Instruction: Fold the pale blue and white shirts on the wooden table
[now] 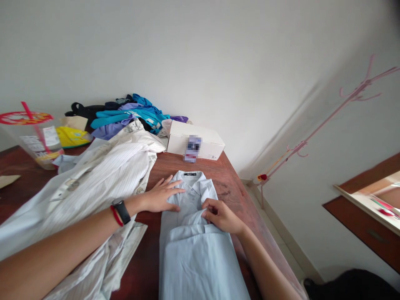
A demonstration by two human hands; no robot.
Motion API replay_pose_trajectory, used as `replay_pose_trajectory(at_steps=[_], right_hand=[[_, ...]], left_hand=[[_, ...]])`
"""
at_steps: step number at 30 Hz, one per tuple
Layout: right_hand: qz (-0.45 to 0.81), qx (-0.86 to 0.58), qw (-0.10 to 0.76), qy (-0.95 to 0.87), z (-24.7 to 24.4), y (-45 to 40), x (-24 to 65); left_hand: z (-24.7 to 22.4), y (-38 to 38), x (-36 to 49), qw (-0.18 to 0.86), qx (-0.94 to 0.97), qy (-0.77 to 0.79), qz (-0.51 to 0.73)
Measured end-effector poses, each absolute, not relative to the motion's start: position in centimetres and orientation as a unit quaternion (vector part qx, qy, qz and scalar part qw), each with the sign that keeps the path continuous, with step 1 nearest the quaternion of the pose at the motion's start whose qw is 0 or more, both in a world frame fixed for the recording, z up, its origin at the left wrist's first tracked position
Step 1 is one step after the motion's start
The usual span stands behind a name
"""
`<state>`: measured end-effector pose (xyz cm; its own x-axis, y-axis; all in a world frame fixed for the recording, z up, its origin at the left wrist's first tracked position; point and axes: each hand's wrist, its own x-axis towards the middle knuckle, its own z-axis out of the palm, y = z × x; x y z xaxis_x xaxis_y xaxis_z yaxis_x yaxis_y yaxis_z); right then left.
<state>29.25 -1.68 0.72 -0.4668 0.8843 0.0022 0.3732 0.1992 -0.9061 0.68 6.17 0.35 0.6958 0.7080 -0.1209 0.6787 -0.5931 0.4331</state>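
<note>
A light blue collared shirt (200, 258) lies lengthwise on the dark wooden table (231, 179), partly folded, its collar toward the wall. My left hand (162, 195) rests on it with fingers spread, just below the collar's left side. On the shirt's right side, my right hand (220, 214) has thumb and fingers pinched on a fold of the light blue fabric. A watch (121, 211) and a red band circle my left wrist. Beneath my left forearm, a striped pale garment (106, 175) is spread out.
Behind the shirt stands a white box (209, 143) with a blurred item against it. Several blue, purple and black clothes (134, 112) are heaped by the wall. A plastic cup (40, 141) with a red straw stands at left. A pink coat rack (300, 143) leans across the right.
</note>
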Motion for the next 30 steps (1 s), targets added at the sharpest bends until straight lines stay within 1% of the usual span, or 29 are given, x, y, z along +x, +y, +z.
replay_pose_trajectory(at_steps=[2,6,8,10,12,13,16,18,22,24,30], right_hand=[[0.459,-0.434,0.356,-0.689,0.9,-1.3,29.9],[0.43,-0.44,0.524,-0.59,0.7,-0.2,31.5],[0.435,-0.443,0.577,-0.531,0.3,0.3,32.0],[0.452,-0.445,0.602,-0.484,0.0,0.7,32.1],[0.463,-0.451,0.605,-0.465,-0.2,0.8,31.8],[0.466,-0.454,0.601,-0.465,-0.2,0.8,31.5],[0.465,-0.464,0.583,-0.479,0.0,0.5,30.8],[0.459,-0.478,0.568,-0.488,0.2,0.3,30.5],[0.439,-0.502,0.557,-0.495,0.3,0.3,30.5],[0.437,-0.499,0.559,-0.497,0.2,0.4,30.7],[0.481,-0.453,0.545,-0.516,0.5,0.4,30.9]], left_hand=[[-0.3,6.6,0.6,0.202,0.889,0.407,0.054],[-1.2,7.6,0.1,0.116,0.866,0.474,0.11],[-1.2,7.9,-0.1,0.077,0.854,0.496,0.137],[-0.7,7.8,0.0,0.045,0.856,0.486,0.172],[0.1,7.3,0.3,0.042,0.874,0.44,0.202],[0.5,6.8,0.6,0.058,0.889,0.404,0.208],[1.7,5.1,1.7,0.147,0.929,0.278,0.193],[2.4,4.0,2.4,0.209,0.934,0.222,0.184],[3.6,2.6,3.2,0.339,0.894,0.206,0.211],[4.3,2.2,3.4,0.383,0.871,0.207,0.23],[6.4,0.7,4.2,0.394,0.855,0.205,0.269]])
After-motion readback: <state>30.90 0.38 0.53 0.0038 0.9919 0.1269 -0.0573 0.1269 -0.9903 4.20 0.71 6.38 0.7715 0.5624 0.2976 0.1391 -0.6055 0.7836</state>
